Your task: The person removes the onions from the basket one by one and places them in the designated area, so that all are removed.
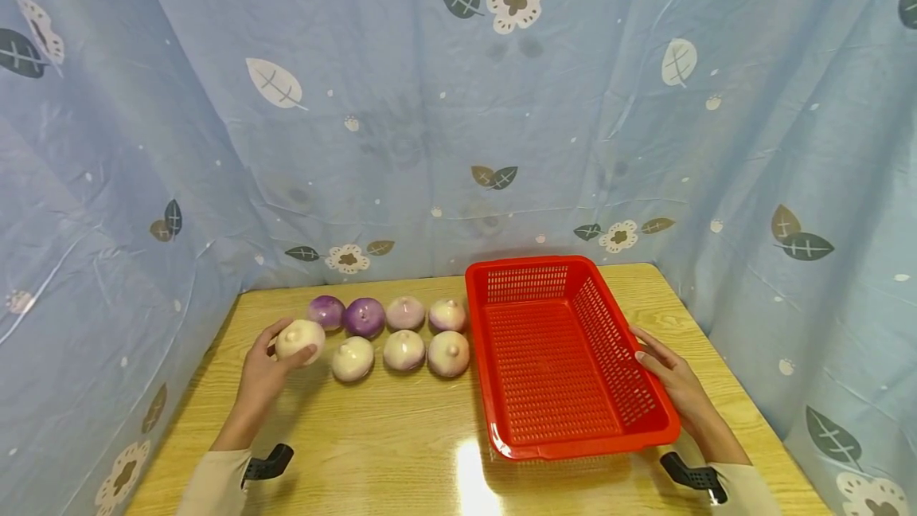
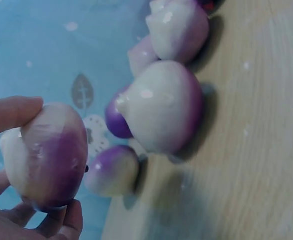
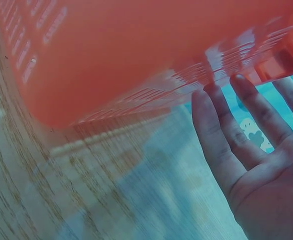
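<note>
My left hand (image 1: 268, 365) holds a white-and-purple onion (image 1: 301, 341) between thumb and fingers, raised at the left end of the onion rows. Its purple side (image 2: 61, 160) shows in the left wrist view. Just right of that hand sits a pale onion (image 1: 353, 359). At the right, my right hand (image 1: 677, 381) rests against the outer right side of a red plastic basket (image 1: 552, 365). The right wrist view shows its fingers (image 3: 219, 130) fairly straight, tips at the slotted wall; the thumb is hidden there. No onion lies in the basket.
Two rows of onions stand left of the basket: purple ones (image 1: 364, 317) at the back left, paler ones (image 1: 448, 353) nearer the basket. The wooden table (image 1: 372, 444) reaches back to a blue patterned curtain (image 1: 401, 142), which also hangs along both sides.
</note>
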`<action>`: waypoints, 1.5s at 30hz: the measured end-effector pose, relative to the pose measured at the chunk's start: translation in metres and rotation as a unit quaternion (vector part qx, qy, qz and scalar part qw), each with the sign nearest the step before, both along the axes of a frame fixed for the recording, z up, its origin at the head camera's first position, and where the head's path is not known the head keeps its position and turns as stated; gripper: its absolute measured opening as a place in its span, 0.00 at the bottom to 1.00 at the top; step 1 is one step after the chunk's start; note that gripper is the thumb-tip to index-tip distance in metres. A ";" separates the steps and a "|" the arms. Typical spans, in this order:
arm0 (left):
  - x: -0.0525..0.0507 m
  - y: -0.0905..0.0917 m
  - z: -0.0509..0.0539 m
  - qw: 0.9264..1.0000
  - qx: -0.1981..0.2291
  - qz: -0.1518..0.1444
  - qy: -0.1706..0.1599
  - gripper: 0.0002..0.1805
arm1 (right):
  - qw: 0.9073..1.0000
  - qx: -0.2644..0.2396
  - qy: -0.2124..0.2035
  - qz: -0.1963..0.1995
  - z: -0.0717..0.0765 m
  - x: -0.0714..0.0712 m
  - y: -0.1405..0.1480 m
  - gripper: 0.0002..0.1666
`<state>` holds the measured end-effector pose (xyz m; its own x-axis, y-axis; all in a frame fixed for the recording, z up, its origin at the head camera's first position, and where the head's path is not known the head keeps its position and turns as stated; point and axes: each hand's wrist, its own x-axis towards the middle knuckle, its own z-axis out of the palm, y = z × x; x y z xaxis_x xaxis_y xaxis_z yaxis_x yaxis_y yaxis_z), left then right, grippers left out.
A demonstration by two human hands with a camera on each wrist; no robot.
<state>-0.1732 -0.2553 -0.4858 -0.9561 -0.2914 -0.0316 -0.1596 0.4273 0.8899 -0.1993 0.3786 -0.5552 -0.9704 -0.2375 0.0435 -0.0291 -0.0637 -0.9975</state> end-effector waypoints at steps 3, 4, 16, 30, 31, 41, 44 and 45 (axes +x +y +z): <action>-0.001 -0.005 -0.005 1.000 -0.007 -0.003 -0.006 0.46 | 1.000 0.005 -0.001 -0.003 0.000 0.000 0.000 0.34; -0.002 -0.006 -0.008 1.000 -0.007 -0.004 -0.008 0.46 | 1.000 0.005 -0.001 -0.005 0.001 0.000 -0.001 0.34; -0.019 -0.026 -0.042 0.998 -0.013 -0.020 -0.065 0.47 | 1.000 0.003 -0.003 -0.003 0.001 0.001 -0.001 0.34; -0.028 -0.019 -0.051 0.998 0.003 -0.011 -0.058 0.44 | 1.000 0.001 0.001 -0.008 0.003 0.002 -0.001 0.34; -0.029 -0.018 -0.052 0.998 0.002 -0.013 -0.057 0.44 | 1.000 0.001 0.001 -0.009 0.003 0.002 -0.001 0.34; -0.031 -0.014 -0.051 0.998 0.010 -0.023 -0.060 0.44 | 1.000 0.001 0.005 -0.007 0.002 0.001 -0.001 0.34; -0.030 -0.016 -0.051 0.998 0.006 -0.028 -0.062 0.44 | 1.000 0.001 0.006 -0.005 0.001 0.001 -0.001 0.33; -0.030 -0.017 -0.050 0.998 0.007 -0.027 -0.061 0.44 | 1.000 0.001 0.007 -0.005 0.001 0.001 -0.001 0.33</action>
